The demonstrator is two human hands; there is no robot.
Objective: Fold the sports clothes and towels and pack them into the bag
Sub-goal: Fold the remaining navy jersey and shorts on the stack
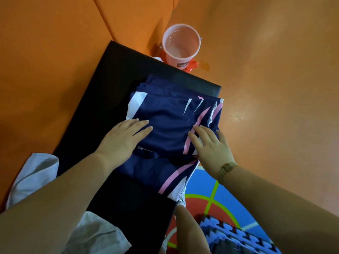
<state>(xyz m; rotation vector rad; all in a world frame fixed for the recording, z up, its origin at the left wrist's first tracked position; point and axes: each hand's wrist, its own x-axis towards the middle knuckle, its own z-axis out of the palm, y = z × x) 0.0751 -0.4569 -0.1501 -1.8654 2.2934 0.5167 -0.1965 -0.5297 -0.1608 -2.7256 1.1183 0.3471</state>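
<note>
At about eight o'clock in the view, a white cloth (pixel 33 173) lies crumpled at the near left edge of a black padded bench (pixel 102 85), partly hidden under the left forearm. The bench runs from six o'clock up toward twelve, against an orange wall (pixel 55 43).

The left hand (pixel 124 138) lies flat, palm down, fingers straight and close together, pressing on the left part of the navy sports garment (pixel 168 121). This garment, with white panels and pink stripes, sits near the centre of the view on the bench top, folded over itself in layers. Its right edge reaches the right side of the bench, and its near end hangs over that side at five o'clock.

At twelve o'clock, beyond the far end of the bench, a pink bucket (pixel 181 44) stands upright on the floor.

The right hand (pixel 211 145), just right of centre, is also flat with straight fingers, resting on the garment's striped right edge. A brown bracelet (pixel 227 167) circles its wrist.

At five o'clock, a blue, red and green floor mat (pixel 225 195) shows beside the bench.
</note>
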